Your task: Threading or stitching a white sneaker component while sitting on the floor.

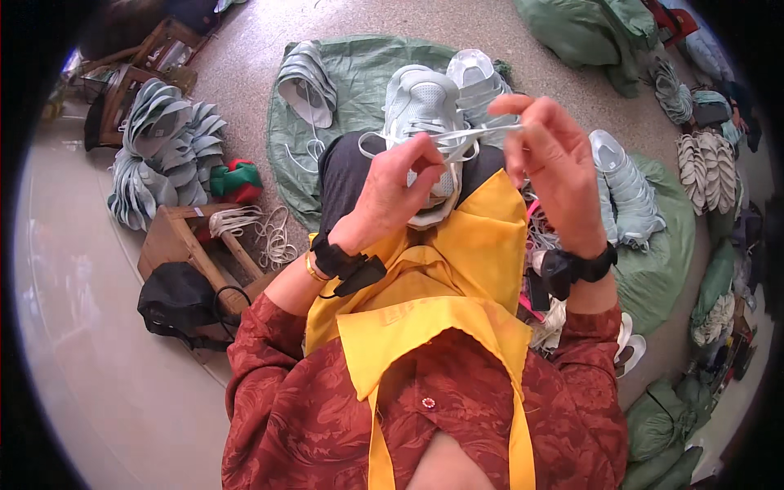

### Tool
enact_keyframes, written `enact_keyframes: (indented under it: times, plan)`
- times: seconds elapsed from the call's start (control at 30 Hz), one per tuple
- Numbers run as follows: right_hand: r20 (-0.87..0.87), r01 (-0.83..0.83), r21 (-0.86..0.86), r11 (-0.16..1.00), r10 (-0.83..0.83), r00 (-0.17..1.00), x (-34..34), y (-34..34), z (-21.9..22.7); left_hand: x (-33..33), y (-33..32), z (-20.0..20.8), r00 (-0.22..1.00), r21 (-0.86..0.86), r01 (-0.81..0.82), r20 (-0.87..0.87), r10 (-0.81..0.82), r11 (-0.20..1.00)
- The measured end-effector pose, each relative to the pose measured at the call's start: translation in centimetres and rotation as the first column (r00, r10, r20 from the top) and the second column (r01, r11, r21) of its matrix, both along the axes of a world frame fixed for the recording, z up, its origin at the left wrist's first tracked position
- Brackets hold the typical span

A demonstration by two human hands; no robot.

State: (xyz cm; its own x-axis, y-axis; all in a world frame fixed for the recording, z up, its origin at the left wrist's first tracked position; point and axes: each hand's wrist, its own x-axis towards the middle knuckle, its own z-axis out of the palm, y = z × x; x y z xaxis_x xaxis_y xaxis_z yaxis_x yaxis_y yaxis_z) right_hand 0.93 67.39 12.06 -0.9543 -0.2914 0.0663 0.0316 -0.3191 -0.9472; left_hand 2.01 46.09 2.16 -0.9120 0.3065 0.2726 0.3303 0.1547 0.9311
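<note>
A pale grey shoe upper (418,104) with a perforated toe rests between my knees, its toe pointing away from me. White shoelace (478,133) runs from it and is stretched between my two hands just above it. My left hand (394,189) pinches the lace near the shoe's left side, the thumb and forefinger pressed together. Higher and to the right, my right hand (555,159) is closed on the lace's other stretch between thumb and fingers. A loose lace loop hangs left of my left fingers. My hands partly cover the shoe's opening.
Beyond my knees, more pale uppers (307,86) lie on a green cloth (359,61). Stacked uppers (163,151) stand at left by a wooden stool (175,245) with white laces (276,241) and a black bag (181,302). Another stack of shoes (627,196) sits at right on green cloth.
</note>
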Motion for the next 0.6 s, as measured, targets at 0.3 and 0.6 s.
enact_keyframes:
  times: [0.3, 0.6]
  plan:
    - [0.242, 0.059, 0.128, 0.990, -0.089, 0.966, 1.8, 7.7, -6.9, 1.0, -5.5, -0.9, 0.927, 0.309, -0.201, 0.367, 0.078, 0.930]
    - [0.241, 0.453, 0.277, 0.847, -0.518, 0.821, 4.9, 18.4, -11.2, 3.2, -16.1, 0.3, 0.750, -0.065, -0.482, 0.484, 0.450, 0.874]
